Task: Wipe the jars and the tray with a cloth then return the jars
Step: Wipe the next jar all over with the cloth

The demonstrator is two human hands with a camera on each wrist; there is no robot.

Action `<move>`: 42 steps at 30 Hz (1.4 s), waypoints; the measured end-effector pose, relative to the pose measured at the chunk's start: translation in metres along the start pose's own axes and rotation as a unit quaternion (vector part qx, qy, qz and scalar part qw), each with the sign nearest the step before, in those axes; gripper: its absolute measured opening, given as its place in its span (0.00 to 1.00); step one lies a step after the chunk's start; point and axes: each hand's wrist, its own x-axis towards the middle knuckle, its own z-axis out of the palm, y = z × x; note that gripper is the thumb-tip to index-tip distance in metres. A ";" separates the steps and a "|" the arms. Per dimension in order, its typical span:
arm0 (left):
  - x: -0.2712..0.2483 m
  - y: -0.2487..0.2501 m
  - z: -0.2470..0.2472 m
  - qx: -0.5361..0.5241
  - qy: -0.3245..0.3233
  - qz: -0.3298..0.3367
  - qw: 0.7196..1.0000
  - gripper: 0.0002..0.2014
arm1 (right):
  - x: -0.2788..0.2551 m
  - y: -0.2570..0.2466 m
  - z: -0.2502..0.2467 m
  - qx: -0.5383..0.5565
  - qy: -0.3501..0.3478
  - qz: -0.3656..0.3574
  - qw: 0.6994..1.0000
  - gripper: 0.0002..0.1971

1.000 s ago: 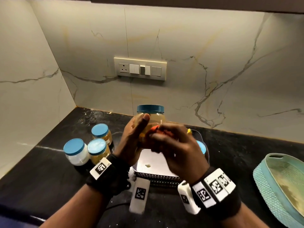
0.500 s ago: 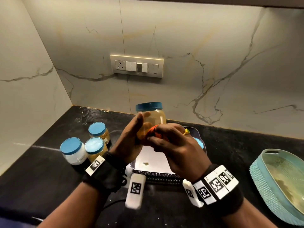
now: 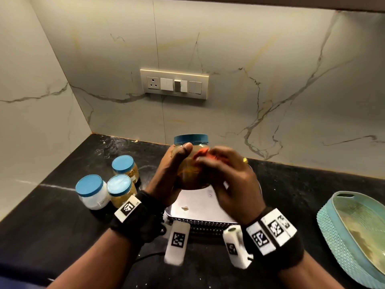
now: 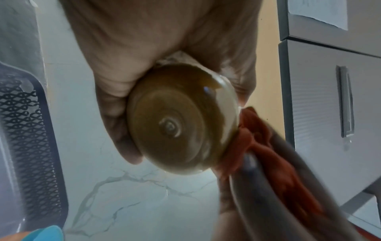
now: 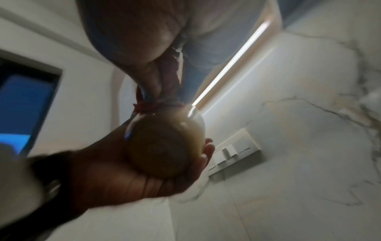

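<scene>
A jar [image 3: 190, 163] with a blue lid [image 3: 191, 138] is held upright above the tray [image 3: 200, 207], at the centre of the head view. It is gripped by the left hand [image 3: 166, 176], whose fingers [image 4: 115, 114] are curled round its wall with the thumb laid near the lid; the base is thereby left bare, as is seen from the left wrist. A red cloth [image 4: 259, 146] is bunched in the right hand [image 3: 231, 184], its fingers closed upon it, and is pressed against the jar's side at 3 o'clock. The jar is judged to be held clear of the counter [image 3: 52, 226] so that its whole wall can be reached and turned under the cloth.

Three more jars [image 3: 108, 184] are grouped on the counter at 9 o'clock of the tray, apparently set aside so that the tray's floor is freed for wiping. Another blue lid seems to lie behind the right hand, but this cannot be told for sure. A teal basket [image 3: 333, 232] stands at 3 o'clock, well apart. The tray is judged not yet refilled.
</scene>
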 end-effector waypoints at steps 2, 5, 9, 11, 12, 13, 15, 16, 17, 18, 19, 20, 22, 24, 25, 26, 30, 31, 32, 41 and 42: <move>0.000 0.006 -0.001 0.002 0.015 -0.012 1.000 0.48 | -0.014 -0.011 0.003 -0.013 -0.047 -0.064 0.997 0.17; -0.002 0.004 -0.002 0.020 -0.012 -0.009 1.000 0.42 | -0.004 -0.002 -0.002 -0.009 -0.030 -0.057 0.998 0.18; 0.001 0.001 0.003 -0.007 0.003 -0.016 1.000 0.48 | 0.021 0.013 -0.005 0.017 0.049 0.045 0.998 0.23; 0.002 0.004 0.002 -0.023 -0.005 -0.023 0.999 0.48 | 0.011 0.006 0.001 0.008 0.021 0.017 1.000 0.23; 0.003 0.004 0.000 -0.031 -0.002 -0.030 0.999 0.48 | 0.002 0.000 0.003 0.008 -0.001 -0.009 1.000 0.22; 0.002 0.005 -0.003 -0.036 0.004 -0.036 0.999 0.49 | -0.007 -0.005 0.005 0.009 -0.023 -0.037 0.999 0.20; 0.000 0.003 -0.008 -0.048 0.009 -0.046 0.998 0.49 | -0.015 -0.004 0.004 0.009 -0.045 -0.065 0.997 0.18; -0.001 0.002 -0.007 -0.053 0.004 -0.048 0.997 0.47 | -0.012 0.001 0.003 0.008 -0.035 -0.055 0.998 0.18; -0.002 0.000 -0.005 -0.054 -0.001 -0.051 0.997 0.45 | -0.008 0.007 0.002 0.010 -0.013 -0.027 1.000 0.20; -0.004 -0.001 -0.002 -0.051 -0.001 -0.052 0.997 0.42 | -0.002 0.013 0.000 0.015 0.017 0.010 1.000 0.21; -0.004 -0.002 0.001 -0.047 0.002 -0.052 0.998 0.37 | 0.004 0.017 -0.002 0.018 0.042 0.042 0.998 0.23; -0.004 -0.002 0.004 -0.047 0.004 -0.052 0.998 0.31 | 0.008 0.018 -0.003 0.019 0.055 0.059 0.997 0.23; -0.001 -0.001 0.004 -0.032 0.006 -0.045 0.998 0.30 | 0.006 0.011 0.002 0.017 0.046 0.040 0.998 0.23; 0.002 0.003 0.001 -0.029 0.015 -0.040 0.999 0.40 | -0.007 -0.003 0.011 0.013 0.014 -0.012 1.000 0.20; 0.004 0.004 -0.002 -0.034 0.021 -0.041 0.998 0.47 | -0.014 -0.008 0.014 0.003 0.000 -0.042 0.999 0.18; 0.004 0.006 -0.005 -0.038 0.024 -0.043 0.998 0.51 | -0.019 -0.010 0.015 -0.011 -0.009 -0.061 0.998 0.16; 0.001 0.002 -0.009 -0.053 -0.014 -0.051 0.997 0.52 | -0.021 0.004 0.009 0.046 0.032 0.028 0.998 0.20; 0.001 0.001 -0.009 -0.057 -0.016 -0.052 0.997 0.50 | -0.020 0.006 0.007 0.056 0.046 0.055 0.996 0.21; 0.001 0.000 -0.009 -0.062 -0.017 -0.053 0.997 0.49 | -0.020 0.008 0.006 0.058 0.054 0.070 0.994 0.21; 0.005 0.020 -0.007 0.095 0.059 -0.035 0.993 0.32 | -0.010 0.006 0.018 -0.019 0.001 -0.064 0.998 0.21; 0.006 0.019 -0.006 0.100 0.072 -0.024 0.992 0.33 | -0.007 0.006 0.017 -0.012 0.001 -0.066 0.998 0.21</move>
